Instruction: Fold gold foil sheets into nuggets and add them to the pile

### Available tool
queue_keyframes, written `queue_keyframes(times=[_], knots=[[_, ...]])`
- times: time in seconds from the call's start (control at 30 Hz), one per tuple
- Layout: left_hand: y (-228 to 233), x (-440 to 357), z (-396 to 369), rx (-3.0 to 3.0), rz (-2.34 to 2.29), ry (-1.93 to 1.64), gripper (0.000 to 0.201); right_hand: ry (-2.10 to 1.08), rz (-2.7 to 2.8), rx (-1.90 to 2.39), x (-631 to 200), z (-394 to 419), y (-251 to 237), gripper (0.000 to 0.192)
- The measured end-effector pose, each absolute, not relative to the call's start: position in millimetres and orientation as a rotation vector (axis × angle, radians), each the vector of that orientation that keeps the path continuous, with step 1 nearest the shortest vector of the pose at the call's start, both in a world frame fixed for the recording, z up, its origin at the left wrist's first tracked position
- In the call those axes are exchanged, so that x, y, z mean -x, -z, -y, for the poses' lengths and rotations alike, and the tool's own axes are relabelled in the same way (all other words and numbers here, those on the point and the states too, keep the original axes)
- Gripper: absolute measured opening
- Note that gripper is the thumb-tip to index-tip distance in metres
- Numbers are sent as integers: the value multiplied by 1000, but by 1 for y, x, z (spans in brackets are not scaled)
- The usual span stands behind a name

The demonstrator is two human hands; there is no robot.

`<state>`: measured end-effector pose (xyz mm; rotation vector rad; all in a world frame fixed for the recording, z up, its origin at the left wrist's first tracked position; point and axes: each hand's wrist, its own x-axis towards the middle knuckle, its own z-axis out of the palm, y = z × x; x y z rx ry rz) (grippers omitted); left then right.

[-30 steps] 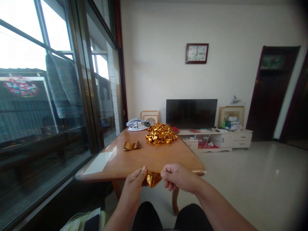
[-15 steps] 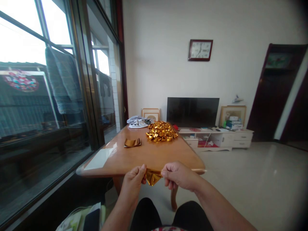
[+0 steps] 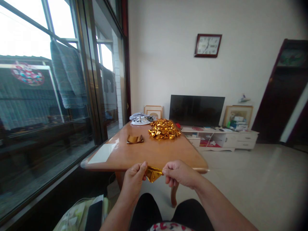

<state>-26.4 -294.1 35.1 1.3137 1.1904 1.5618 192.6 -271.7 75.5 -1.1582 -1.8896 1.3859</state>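
Note:
A shiny piece of gold foil paper [image 3: 154, 175], folded with a point hanging down, is stretched between my two hands just off the table's near edge. My left hand [image 3: 136, 175] pinches its left end between thumb and fingers. At the right end, my right hand [image 3: 177, 173] grips it the same way, with the fingertips curled. Farther back on the table lies a heap of folded gold foil pieces [image 3: 165, 130]. Left of that heap is a small stack of flat gold foil sheets [image 3: 135, 139].
The wooden table [image 3: 154, 154] carries a pale sheet [image 3: 103, 153] at left and a grey-white bundle [image 3: 141, 118] at the back. A television [image 3: 197, 110] stands on a white cabinet [image 3: 229, 140] beyond. A dark phone-like slab [image 3: 93, 215] lies at lower left, beside the glass window.
The camera view has shifted slightly, so the room appears moved to the right and up a little. Both hands keep their pinch on the gold foil paper, whose upper edge looks slightly flatter.

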Motion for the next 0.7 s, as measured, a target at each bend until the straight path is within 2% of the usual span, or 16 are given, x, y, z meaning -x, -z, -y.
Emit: queue_keyframes(times=[0.23, 0.53, 0.7], knots=[[-40, 48, 293, -1258, -1225, -1673, 45, -1252, 1794, 1249, -202, 258, -67, 26], [-36, 32, 295, -1351, -1268, -1584, 46, -1003, 1991, 989, -171, 267, -86, 36], [-40, 23, 299, -1428, -1281, -1540, 46, -1046, 2045, 998, -155, 264, -75, 29]])
